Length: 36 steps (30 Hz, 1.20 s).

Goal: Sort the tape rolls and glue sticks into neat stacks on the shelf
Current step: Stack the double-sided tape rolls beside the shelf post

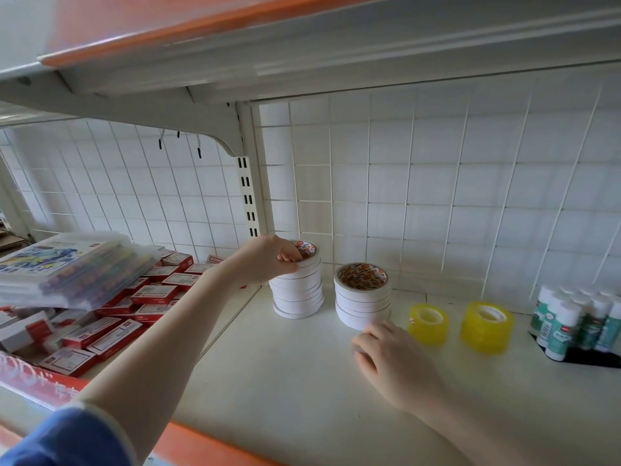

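Nearest, the right hand (386, 359) lies palm-down on the white shelf (285, 375), fingers relaxed and grasping nothing, its fingertips touching the foot of the right stack of white tape rolls (363, 299) at its 12 o'clock. At its 1 o'clock stand two yellow tape rolls (428, 324), apart from each other, and at 3 o'clock the upright glue sticks (571, 319). Farther back, the left hand (268, 258) curls its fingers over the top rim of the taller left stack of white tape rolls (297, 294), gripping the upper rolls.
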Each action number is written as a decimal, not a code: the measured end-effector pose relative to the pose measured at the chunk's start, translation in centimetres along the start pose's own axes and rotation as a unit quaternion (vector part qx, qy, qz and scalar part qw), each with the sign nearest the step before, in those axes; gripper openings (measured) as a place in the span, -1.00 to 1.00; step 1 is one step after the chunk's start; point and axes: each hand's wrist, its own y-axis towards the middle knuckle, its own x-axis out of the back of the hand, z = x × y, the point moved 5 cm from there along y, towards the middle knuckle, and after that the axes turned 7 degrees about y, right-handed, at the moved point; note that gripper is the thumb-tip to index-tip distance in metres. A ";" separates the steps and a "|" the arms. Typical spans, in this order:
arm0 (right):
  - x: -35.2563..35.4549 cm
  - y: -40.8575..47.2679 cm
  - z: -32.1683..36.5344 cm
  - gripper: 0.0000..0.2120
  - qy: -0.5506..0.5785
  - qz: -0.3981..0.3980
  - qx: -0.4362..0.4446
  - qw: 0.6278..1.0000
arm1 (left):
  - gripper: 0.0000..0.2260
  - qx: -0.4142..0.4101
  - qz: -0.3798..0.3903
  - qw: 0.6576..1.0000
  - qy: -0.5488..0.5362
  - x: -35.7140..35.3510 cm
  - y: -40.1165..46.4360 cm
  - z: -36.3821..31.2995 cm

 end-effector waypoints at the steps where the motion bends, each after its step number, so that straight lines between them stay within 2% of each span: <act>1: 0.0 0.0 0.0 -0.76 -0.001 -0.001 -0.001 1.000 | -0.84 0.001 -0.004 1.000 0.004 0.0 0.0 0.0; 6: 0.2 -0.2 0.1 -0.76 -0.004 0.001 -0.002 1.000 | -0.82 -0.010 -0.036 0.998 0.043 -0.3 -0.9 -0.4; 10: 0.8 -0.6 0.1 -0.75 -0.015 0.022 0.015 1.000 | -0.70 -0.012 -0.177 0.982 0.058 -0.1 -3.1 -1.2; 12: 1.6 -0.8 0.0 -0.75 -0.044 0.034 0.029 0.998 | -0.71 -0.006 -0.247 0.967 0.067 0.0 -4.6 -1.9; 15: 3.5 -1.1 -0.9 -0.74 -0.068 0.041 0.024 0.997 | -0.71 0.005 -0.294 0.953 0.069 -0.7 -6.4 -3.0; 20: 7.6 -3.3 -2.4 -0.72 -0.100 0.039 0.014 0.994 | -0.72 0.014 -0.293 0.955 0.040 -3.0 -8.7 -6.4; 26: 13.6 -9.3 -6.6 -0.79 -0.134 0.023 -0.042 0.990 | -0.71 0.030 -0.258 0.966 0.016 -5.9 -10.4 -13.0; 29: 17.3 -12.9 -10.1 -0.94 -0.142 0.006 -0.084 0.986 | -0.70 0.029 -0.239 0.970 0.020 -7.1 -10.4 -17.7; 31: 20.0 -15.5 -12.8 -0.88 -0.147 0.002 -0.113 0.983 | -0.70 0.031 -0.236 0.971 0.025 -7.9 -10.2 -21.2; 36: 27.1 -22.3 -19.5 -0.86 -0.162 -0.020 -0.144 0.976 | -0.72 0.040 -0.226 0.973 0.015 -10.5 -9.3 -31.9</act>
